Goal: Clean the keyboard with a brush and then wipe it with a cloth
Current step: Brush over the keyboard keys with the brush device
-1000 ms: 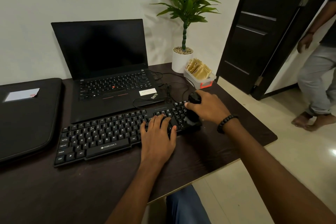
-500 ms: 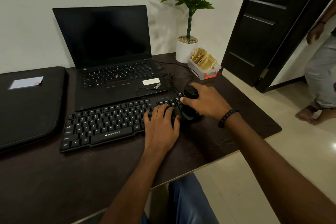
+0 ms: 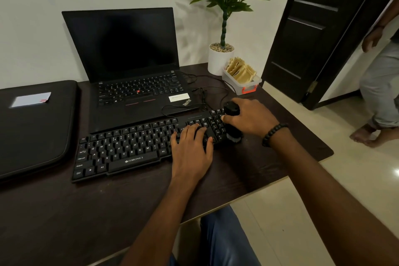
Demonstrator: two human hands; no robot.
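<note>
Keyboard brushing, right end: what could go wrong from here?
1. The brush in the right hand works at the keyboard end, so dust may land on the table.
2. Loose cables lie just behind; a stroke could snag them.
3. The left hand may press keys.

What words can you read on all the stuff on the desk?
"ZEBRONICS": on the black plastic desktop keyboard, just below its space bar.
"ThinkPad": on the open black laptop, at its palm rest corner.
Key letters such as "B", "N", "M", "Alt", "Ctrl": on the keyboard keys.
White sticker on laptop: too blurred.
White card on black sleeve: too blurred.
</note>
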